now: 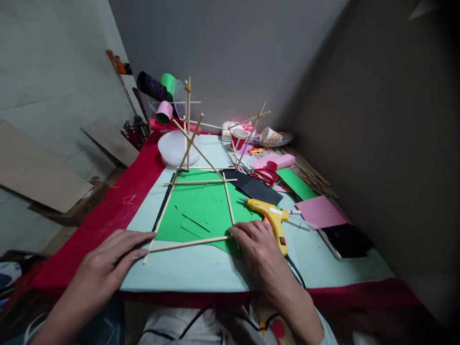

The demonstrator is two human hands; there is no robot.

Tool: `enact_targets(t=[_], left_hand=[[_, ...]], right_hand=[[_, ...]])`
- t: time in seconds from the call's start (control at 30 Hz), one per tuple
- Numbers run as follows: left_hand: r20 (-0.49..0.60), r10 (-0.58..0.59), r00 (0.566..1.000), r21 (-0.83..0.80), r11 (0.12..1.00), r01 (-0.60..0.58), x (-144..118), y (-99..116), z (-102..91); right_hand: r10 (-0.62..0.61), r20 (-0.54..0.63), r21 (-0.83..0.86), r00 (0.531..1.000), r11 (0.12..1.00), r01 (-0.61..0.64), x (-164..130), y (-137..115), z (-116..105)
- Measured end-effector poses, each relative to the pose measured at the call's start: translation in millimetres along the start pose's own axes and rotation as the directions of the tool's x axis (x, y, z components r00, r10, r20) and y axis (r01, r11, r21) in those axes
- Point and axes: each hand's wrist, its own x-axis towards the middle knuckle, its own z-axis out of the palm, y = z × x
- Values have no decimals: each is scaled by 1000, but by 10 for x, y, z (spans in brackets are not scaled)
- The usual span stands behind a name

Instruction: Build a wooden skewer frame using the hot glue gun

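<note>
My left hand [106, 261] pinches the near left corner of a wooden stick frame [201, 182], thumb and fingers on either side of the joint. At the near right corner the fingers of my right hand [260, 249] are closed over the stick ends, partly hiding that joint. A crossing stick [190, 244] spans the gap between both hands. Beneath the frame lies a green paper sheet [201, 215] with dark thin strips on it. Just beyond my right hand, a yellow glue gun [275, 215] lies on its side, nozzle pointing left.
Behind the frame stand more joined sticks [187, 129]. Red scissors [266, 176], black paper [258, 188], pink paper [321, 212] and a phone [345, 242] lie to the right. A white plastic lid [178, 147] and a red cup [239, 139] are farther back. A wall borders the right side.
</note>
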Motion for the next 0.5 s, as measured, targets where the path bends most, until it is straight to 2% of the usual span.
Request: enact_targets(t=[0.17, 0.3, 0.4, 0.5], left_hand=[[62, 11, 998, -56, 998, -8, 44, -61, 4], [121, -123, 985, -71, 989, 132, 26, -13, -25], [109, -207, 972, -63, 975, 214, 28, 62, -10], [67, -209, 976, -56, 976, 213, 38, 116, 23]], right_hand=[[-30, -46, 41, 998, 999, 32, 9, 6, 142], [-51, -75, 23, 996, 998, 52, -26, 39, 131], [-20, -90, -4, 996, 1000, 19, -34, 32, 104], [-4, -87, 3, 996, 1000, 4, -30, 12, 80]])
